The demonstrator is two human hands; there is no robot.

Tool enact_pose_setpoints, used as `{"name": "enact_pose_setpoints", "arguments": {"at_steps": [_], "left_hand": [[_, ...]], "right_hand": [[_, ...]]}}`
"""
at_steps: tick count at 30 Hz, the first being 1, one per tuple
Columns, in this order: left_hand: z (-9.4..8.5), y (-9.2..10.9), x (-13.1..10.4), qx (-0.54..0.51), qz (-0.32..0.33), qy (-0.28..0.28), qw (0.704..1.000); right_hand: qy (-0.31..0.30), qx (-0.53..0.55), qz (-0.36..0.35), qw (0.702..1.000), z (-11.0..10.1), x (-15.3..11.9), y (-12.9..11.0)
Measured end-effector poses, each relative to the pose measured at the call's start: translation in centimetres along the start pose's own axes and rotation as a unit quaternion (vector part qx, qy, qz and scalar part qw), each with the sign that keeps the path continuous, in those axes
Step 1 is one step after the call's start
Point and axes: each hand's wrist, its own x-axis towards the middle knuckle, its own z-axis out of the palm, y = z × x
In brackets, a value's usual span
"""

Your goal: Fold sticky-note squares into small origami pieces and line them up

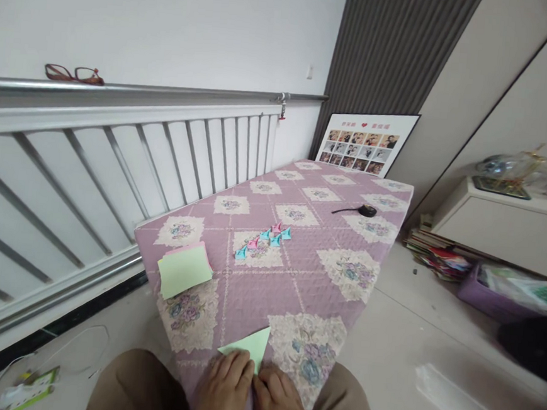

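A light green sheet of paper (255,346), folded to a triangular shape, lies at the near end of the table. My left hand (226,381) rests on its lower left part, fingers close together and holding it down. At the paper's lower right edge is my right hand (280,398), its fingers curled and closed on the edge. Part of the paper is hidden under both hands. Farther off stand several small folded paper pieces, blue (241,252) and pink (253,243). A stack of paper (185,271), light green on top with pink beneath, lies to the left.
A purple flowered cloth (247,298) covers the table. A black tape measure (366,210) with a strap lies toward the far right. A white radiator (177,159) runs along the left side, with glasses (74,75) on the pipe above. A photo board (363,142) leans behind the table.
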Motion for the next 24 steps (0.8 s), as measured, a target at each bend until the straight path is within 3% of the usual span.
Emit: {"name": "enact_pose_setpoints", "arguments": {"at_steps": [3, 5, 10, 12, 18, 24], "left_hand": [[0.1, 0.4, -0.3, 0.019, -0.018, 0.050, 0.998], [0.2, 0.4, -0.5, 0.028, -0.022, 0.071, 0.997], [1.4, 0.5, -0.8, 0.013, -0.039, 0.080, 0.996], [2.3, 0.5, -1.0, -0.005, -0.055, 0.102, 0.993], [3.8, 0.0, -1.2, -0.007, -0.024, 0.169, 0.985], [3.5, 0.3, -0.9, -0.033, -0.043, 0.188, 0.981]], "right_hand": [[-0.085, 0.073, 0.007, 0.994, -1.3, 0.6, 0.3], [-0.113, 0.115, 0.050, 0.986, -2.3, 1.6, 0.8], [-0.104, 0.167, 0.259, 0.946, -3.4, 6.2, 3.3], [-0.141, 0.171, 0.310, 0.924, -3.2, 8.2, 4.1], [-0.211, 0.163, 0.296, 0.917, -2.6, 11.4, 4.0], [-0.266, 0.158, 0.276, 0.910, -3.1, 11.9, 3.7]]}}
